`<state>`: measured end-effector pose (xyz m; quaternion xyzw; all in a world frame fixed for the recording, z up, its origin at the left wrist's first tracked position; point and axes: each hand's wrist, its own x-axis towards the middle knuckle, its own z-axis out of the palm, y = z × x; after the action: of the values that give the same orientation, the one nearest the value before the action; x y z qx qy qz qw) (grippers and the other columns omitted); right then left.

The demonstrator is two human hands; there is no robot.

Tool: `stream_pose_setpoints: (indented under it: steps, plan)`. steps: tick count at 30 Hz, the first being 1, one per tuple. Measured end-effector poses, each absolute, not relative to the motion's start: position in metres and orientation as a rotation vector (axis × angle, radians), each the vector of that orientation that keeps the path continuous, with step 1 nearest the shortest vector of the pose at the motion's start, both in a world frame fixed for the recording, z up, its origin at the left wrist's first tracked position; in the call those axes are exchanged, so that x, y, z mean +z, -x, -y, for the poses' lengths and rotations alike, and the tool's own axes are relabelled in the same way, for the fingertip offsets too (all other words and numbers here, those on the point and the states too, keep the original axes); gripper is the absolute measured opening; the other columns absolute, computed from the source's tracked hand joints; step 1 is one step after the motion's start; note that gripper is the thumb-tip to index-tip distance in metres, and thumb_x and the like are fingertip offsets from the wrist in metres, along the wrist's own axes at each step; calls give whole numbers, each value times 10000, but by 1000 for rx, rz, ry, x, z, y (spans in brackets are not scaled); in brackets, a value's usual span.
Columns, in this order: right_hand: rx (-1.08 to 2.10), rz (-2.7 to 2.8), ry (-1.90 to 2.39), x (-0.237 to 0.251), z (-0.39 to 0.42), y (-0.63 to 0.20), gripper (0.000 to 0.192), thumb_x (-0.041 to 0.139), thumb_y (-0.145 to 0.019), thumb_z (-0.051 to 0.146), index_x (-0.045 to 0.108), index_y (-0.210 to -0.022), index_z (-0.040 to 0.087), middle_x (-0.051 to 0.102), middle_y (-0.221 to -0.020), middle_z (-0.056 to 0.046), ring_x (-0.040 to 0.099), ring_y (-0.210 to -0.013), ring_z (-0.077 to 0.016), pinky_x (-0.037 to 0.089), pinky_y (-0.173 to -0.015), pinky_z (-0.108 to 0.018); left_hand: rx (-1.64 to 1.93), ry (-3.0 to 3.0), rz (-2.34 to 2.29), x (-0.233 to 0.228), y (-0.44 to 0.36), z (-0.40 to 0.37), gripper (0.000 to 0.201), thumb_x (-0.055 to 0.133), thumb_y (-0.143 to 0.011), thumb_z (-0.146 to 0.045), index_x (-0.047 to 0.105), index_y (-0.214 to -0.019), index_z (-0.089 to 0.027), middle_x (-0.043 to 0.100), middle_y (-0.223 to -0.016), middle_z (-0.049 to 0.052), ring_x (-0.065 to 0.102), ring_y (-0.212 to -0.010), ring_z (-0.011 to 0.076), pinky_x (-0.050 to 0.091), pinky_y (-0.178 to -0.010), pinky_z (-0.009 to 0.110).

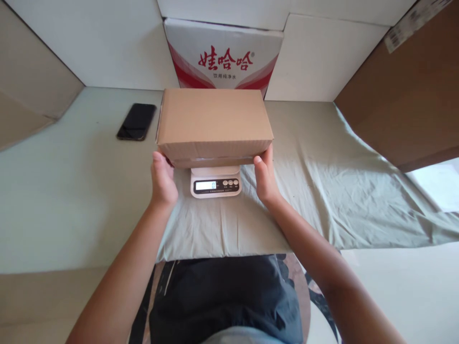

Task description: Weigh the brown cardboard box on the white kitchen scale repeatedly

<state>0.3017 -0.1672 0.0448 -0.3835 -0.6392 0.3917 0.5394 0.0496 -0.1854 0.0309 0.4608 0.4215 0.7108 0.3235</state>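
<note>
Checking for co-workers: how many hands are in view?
2: the left hand at the near left corner of the cardboard box, the right hand at its near right corner; no others show.

A black, rectangular smartphone [136,122] lies flat on the pale green, partly wrinkled cloth [53,191]. At the back stands a white-and-red cardboard carton [224,48] printed with red Chinese characters [226,59], flanked by white panels [322,57]. Brown cardboard [405,95] with a white barcode label [405,29] stands at the right, tan cardboard [32,76] at the left.
</note>
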Motion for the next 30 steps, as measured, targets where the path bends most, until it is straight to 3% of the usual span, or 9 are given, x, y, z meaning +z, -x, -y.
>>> stream_pose_setpoints:
  steps: [9, 16, 30]
  plan:
    - [951, 1497, 896, 46, 167, -302, 922, 535, -967, 922, 416, -1706, 384, 588, -1782, -92, 426, -1768, -347, 285, -1536, -584, 1892, -1074, -1080, 34, -52, 187, 769, 661, -920, -984, 868, -1195, -296, 840, -1421, 120, 524, -1702, 379, 493, -1392, 530]
    - [956, 1496, 905, 44, 166, -302, 926, 543, -976, 905, 380, -1728, 391, 571, -1802, -89, 470, -1740, -345, 294, -1530, -578, 1873, -1190, -1076, 34, -51, 187, 746, 577, -1008, -945, 866, -1249, -301, 834, -1436, 127, 542, -1689, 386, 506, -1383, 542]
    - [880, 1537, 838, 34, 163, -306, 847, 509, -1028, 851, 416, -1710, 356, 553, -1822, -93, 478, -1732, -353, 327, -1516, -599, 1877, -1174, -1065, 31, -49, 184, 800, 580, -975, -981, 857, -1250, -282, 839, -1424, 123, 550, -1677, 405, 513, -1350, 554]
